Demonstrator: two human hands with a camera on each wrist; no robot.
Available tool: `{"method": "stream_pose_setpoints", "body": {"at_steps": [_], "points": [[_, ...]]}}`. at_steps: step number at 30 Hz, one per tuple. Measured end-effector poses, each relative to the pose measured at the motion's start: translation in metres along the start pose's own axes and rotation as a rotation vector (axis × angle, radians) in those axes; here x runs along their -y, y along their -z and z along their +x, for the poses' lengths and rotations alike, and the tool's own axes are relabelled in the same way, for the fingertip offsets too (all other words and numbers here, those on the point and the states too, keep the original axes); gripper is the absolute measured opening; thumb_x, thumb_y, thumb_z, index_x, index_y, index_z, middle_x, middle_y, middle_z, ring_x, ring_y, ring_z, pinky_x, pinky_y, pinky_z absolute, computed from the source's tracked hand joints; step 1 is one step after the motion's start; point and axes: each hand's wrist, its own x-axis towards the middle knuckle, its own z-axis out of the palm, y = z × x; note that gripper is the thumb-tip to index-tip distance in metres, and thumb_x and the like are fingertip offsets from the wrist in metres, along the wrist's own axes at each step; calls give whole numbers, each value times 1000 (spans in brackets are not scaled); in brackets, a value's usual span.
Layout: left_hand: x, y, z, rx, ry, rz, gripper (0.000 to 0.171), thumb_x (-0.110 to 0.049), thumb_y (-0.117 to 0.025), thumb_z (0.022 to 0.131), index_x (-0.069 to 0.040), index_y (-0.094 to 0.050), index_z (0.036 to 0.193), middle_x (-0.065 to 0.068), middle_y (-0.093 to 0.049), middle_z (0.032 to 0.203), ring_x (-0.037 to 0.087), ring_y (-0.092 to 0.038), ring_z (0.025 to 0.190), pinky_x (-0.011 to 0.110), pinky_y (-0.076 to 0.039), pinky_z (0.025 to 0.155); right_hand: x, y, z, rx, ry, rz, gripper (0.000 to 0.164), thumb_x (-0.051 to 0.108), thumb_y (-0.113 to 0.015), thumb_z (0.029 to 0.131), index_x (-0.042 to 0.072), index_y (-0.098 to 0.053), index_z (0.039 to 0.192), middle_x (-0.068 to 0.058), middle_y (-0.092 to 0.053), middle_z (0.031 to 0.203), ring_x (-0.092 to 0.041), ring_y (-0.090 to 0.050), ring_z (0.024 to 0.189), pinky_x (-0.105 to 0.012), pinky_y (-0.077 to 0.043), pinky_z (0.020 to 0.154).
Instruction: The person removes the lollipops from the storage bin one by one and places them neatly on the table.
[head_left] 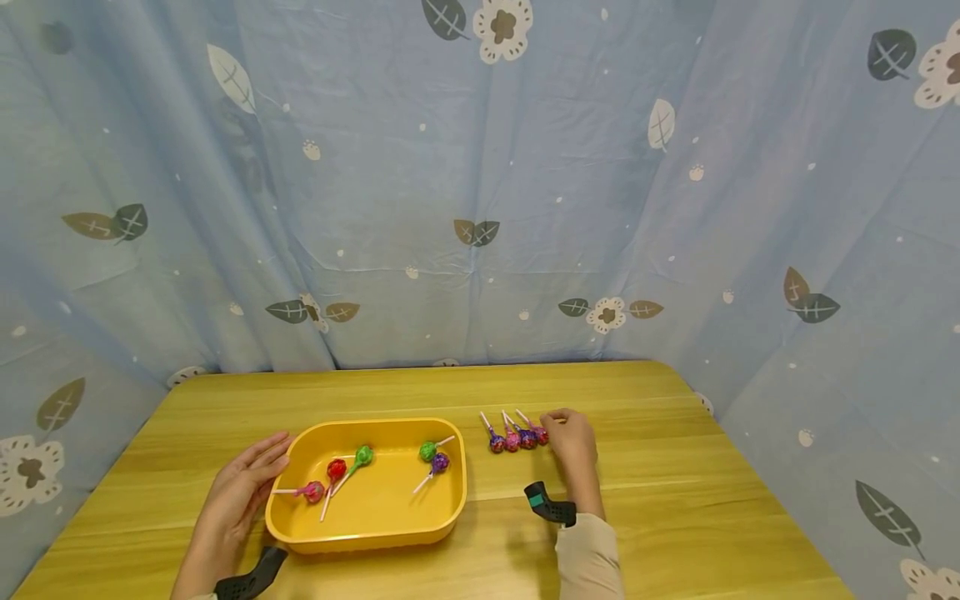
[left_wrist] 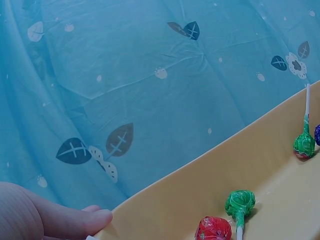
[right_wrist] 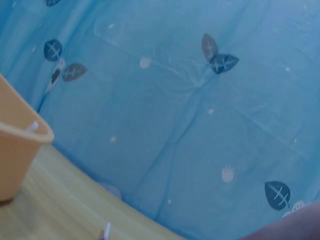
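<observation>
My left hand (head_left: 243,483) rests against the left side of a yellow plastic tray (head_left: 367,540), fingers fairly straight along its rim. In the left wrist view, a fingertip (left_wrist: 102,219) lies at that rim. Beyond the tray's right side, several lollipops in purple and pink wrappers (head_left: 512,440) lie in a row, sticks pointing away. At the row's right end, my right hand (head_left: 572,437) has its fingers bent down and pinches the last lollipop (head_left: 541,434) by its wrapped head. The right wrist view catches only a sliver of that hand and a white stick (right_wrist: 107,231).
Inside the tray lie a pink lollipop (head_left: 312,492), a red one (head_left: 337,469), two green ones (head_left: 363,455) and a purple one (head_left: 440,462). The wooden table (head_left: 675,500) ends at a blue patterned curtain (head_left: 420,183) behind it.
</observation>
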Motion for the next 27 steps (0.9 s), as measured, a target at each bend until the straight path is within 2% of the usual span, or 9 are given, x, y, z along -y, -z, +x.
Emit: {"method": "stream_pose_setpoints", "body": {"at_steps": [4,8,11,14,16,18,21,24,27], "points": [[1,-1,0,11,3,27,70,-13,-61,97,-6,-21,153,-26,-62,100,-7,-59,101,23,-45,96,7,2,-2,9,21,59,30,24,-64,94,0,-70,110,-13,-67,93,-21,-58,69,-33,-47,57],[1,0,0,13,8,52,72,-14,-61,97,-4,-18,154,-27,-61,100,-7,-58,100,22,-45,96,15,1,-4,22,58,98,29,22,-65,94,-2,-70,110,-12,-67,90,-20,-58,70,-30,-47,55],[1,0,0,11,9,59,73,-15,-61,97,-4,-17,154,-27,-61,100,-8,-59,99,21,-46,94,21,-1,-6,39,88,131,29,20,-65,94,-3,-69,111,-14,-67,90,-25,-60,71,-31,-49,56],[0,1,0,11,11,56,73,-15,-61,97,-5,-17,154,-27,-61,100,-8,-59,98,20,-46,93,27,-5,-10,68,100,179,28,18,-64,95,-3,-69,112,-18,-67,91,-31,-64,75,-37,-55,61],[0,1,0,8,10,39,70,-15,-62,97,-8,-21,154,-26,-62,100,-7,-59,98,20,-47,92,31,-7,-13,99,104,218,27,18,-63,96,-3,-68,113,-19,-66,93,-35,-65,78,-42,-57,66],[1,1,1,12,-9,23,61,-14,-62,96,-14,-33,150,-25,-63,101,-6,-60,98,20,-48,91,37,-9,-15,134,107,261,28,18,-62,96,-2,-67,115,-20,-65,96,-38,-65,83,-45,-57,71],[1,1,1,34,-55,-14,36,-11,-61,96,-26,-56,129,-22,-65,103,-4,-61,100,20,-50,89,45,-10,-19,180,121,303,29,19,-61,97,-1,-66,117,-18,-64,99,-39,-64,87,-46,-57,74],[2,1,1,47,-80,-36,28,-9,-60,97,-33,-63,111,-20,-66,104,-2,-61,100,20,-50,87,52,-13,-23,232,162,329,30,20,-60,98,-2,-65,118,-19,-63,102,-40,-63,89,-45,-57,74],[0,1,1,23,-53,-11,36,-11,-62,96,-26,-56,129,-23,-66,103,-4,-61,100,19,-49,89,60,-19,-28,299,215,342,31,21,-61,97,-2,-65,117,-17,-63,101,-39,-64,87,-45,-57,73]]}}
